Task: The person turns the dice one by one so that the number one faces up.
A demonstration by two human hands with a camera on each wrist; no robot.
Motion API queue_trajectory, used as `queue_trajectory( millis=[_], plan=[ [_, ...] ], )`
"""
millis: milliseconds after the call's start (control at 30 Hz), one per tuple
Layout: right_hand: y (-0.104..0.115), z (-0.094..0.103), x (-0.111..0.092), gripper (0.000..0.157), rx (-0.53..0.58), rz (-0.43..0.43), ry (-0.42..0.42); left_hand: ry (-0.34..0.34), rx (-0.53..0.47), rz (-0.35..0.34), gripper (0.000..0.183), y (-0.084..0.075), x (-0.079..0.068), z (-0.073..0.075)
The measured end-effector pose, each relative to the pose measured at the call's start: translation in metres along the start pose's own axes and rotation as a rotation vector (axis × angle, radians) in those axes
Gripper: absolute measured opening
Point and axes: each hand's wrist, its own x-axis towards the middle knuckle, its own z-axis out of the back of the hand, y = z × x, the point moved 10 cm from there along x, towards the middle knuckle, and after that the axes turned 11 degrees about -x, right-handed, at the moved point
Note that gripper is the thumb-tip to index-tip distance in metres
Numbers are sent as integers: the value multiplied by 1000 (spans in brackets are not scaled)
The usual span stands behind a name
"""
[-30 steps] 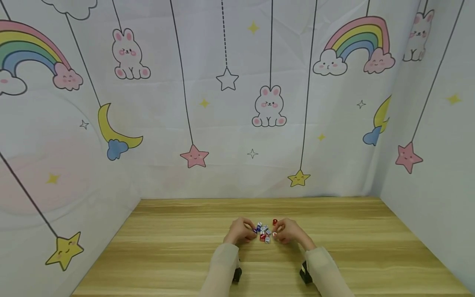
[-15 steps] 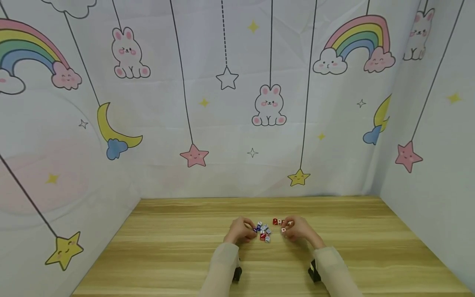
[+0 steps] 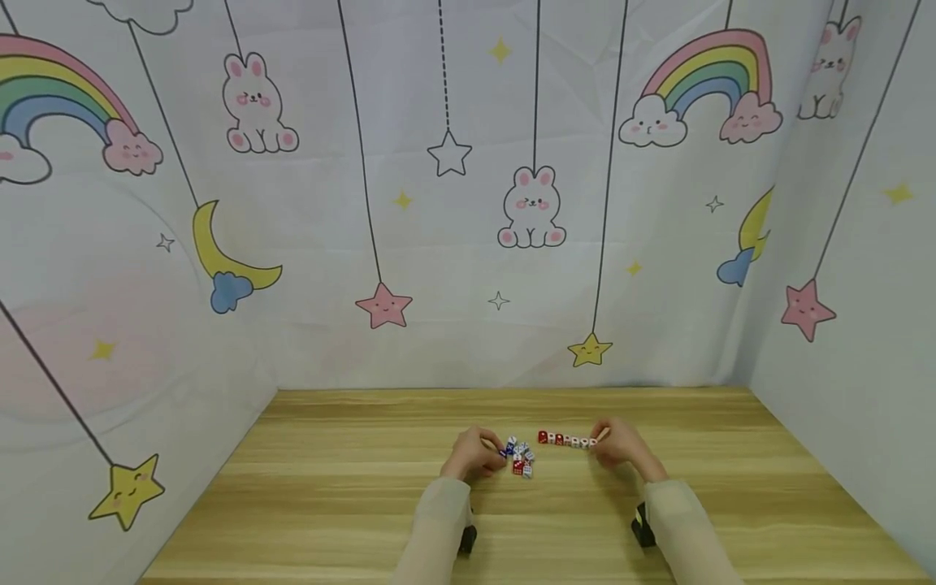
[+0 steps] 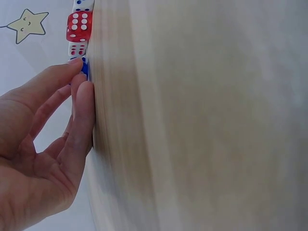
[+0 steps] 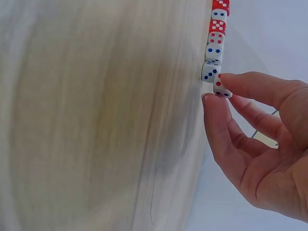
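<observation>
My right hand (image 3: pixel 621 445) pinches a white die (image 5: pixel 221 87) between thumb and forefinger. That die is at the right end of a row of red and white dice (image 3: pixel 566 440), next to another white die (image 5: pixel 210 72) with blue pips. To the left, my left hand (image 3: pixel 474 453) holds a blue die (image 4: pixel 85 68) by its fingertips, at the left edge of a loose cluster of white, red and blue dice (image 3: pixel 519 457). In the left wrist view a red die (image 4: pixel 79 26) shows beyond the fingers. Fingers partly cover both held dice.
The dice lie on a wood-grain table (image 3: pixel 351 504). White cloth walls (image 3: pixel 322 203) printed with rabbits, stars and rainbows enclose it at the back and sides. A dark strap-like device (image 3: pixel 643 526) sits at the right wrist.
My right hand has moved right and slightly back with the white die, from beside the cluster to the right end of the row, which is now uncovered. My left hand stays in place.
</observation>
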Motion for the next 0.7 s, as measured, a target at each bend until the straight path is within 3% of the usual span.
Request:
queue_trajectory(
  millis=[333,700],
  plan=[
    [-5,9,1,12,-65,-9,-59,5,-7,0,14,-1,-1,-1],
    [-6,1,8,11,-75,44,-52,5,-20,-1,14,1,-1,-1]
  ],
)
